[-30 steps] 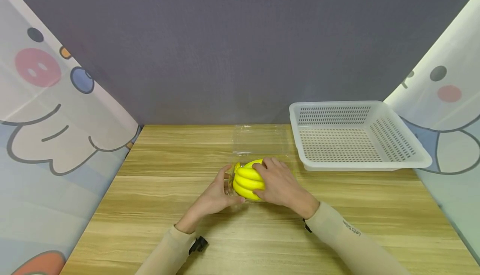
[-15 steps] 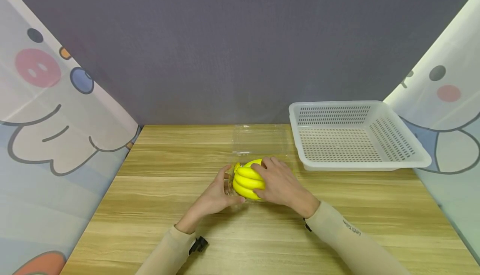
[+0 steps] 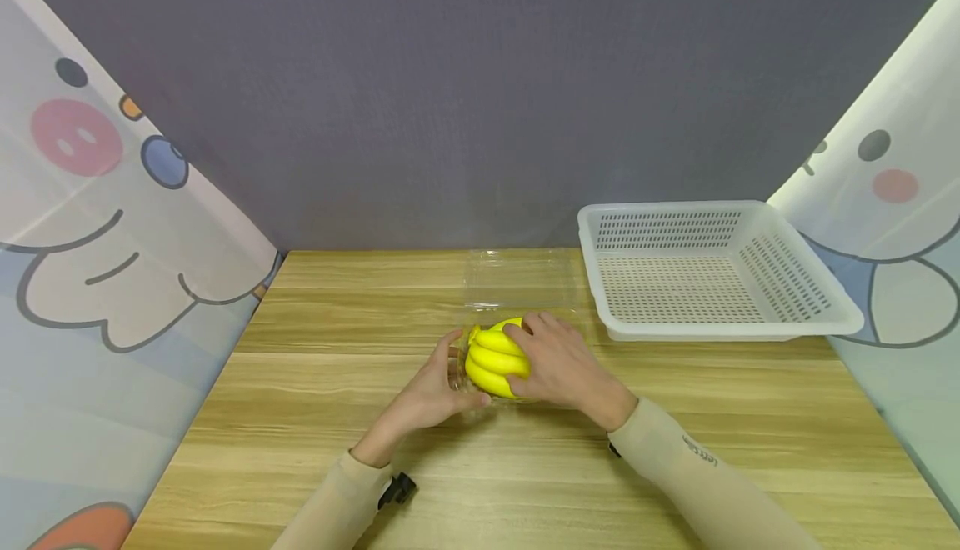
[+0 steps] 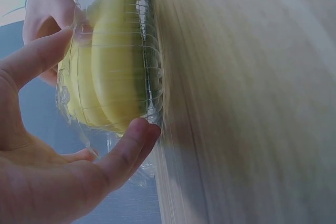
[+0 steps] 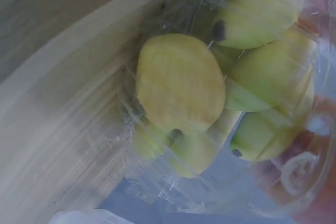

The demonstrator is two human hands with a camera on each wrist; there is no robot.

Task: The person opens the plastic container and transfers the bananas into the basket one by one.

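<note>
Right hand (image 3: pixel 561 367) holds bananas (image 3: pixel 497 362) in the box (image 3: pixel 521 308); left hand (image 3: pixel 431 392) grips its end. Bananas seem light, slippery: squeeze their middle.

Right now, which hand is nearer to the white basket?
The right hand. It grips the bananas, to the front-left of the white basket. The left hand is farther away, at the left end of the clear plastic box.

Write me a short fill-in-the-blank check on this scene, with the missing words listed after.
The right hand grips bananas coloured ____.
The left hand holds the clear container; its lid, not closed, is ____.
In the head view, the white basket stands to the ____ of the clear container.

Missing words: yellow; open; right.
</note>
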